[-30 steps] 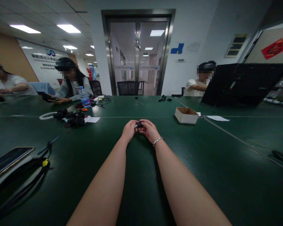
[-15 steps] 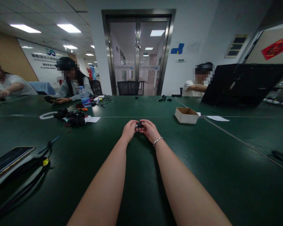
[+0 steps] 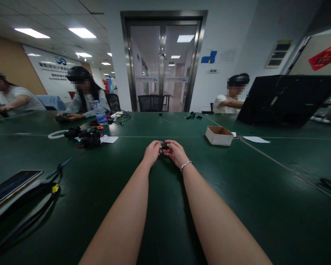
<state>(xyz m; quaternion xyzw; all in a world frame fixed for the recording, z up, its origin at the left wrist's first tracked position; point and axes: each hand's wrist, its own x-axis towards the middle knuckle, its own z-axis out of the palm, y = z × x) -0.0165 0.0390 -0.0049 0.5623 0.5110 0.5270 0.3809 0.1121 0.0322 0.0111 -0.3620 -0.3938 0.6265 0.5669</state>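
Note:
Both my arms stretch forward over the dark green table [image 3: 237, 191]. My left hand [image 3: 152, 152] and my right hand [image 3: 176, 151] meet at the middle of the table, fingers pinched together on a small black part [image 3: 163, 147] held between them. Most of the part is hidden by my fingers. A silver bracelet [image 3: 185, 165] circles my right wrist.
A small open cardboard box [image 3: 219, 135] stands to the right of my hands. A pile of black parts [image 3: 87, 137] with white paper and a white ring lies far left. A phone [image 3: 12, 183] and black cables lie near left. Three people sit at the far side; a black panel [image 3: 284, 99] stands at right.
My hands stay together on the small black part with only slight finger movement. The view has shifted a little to the left.

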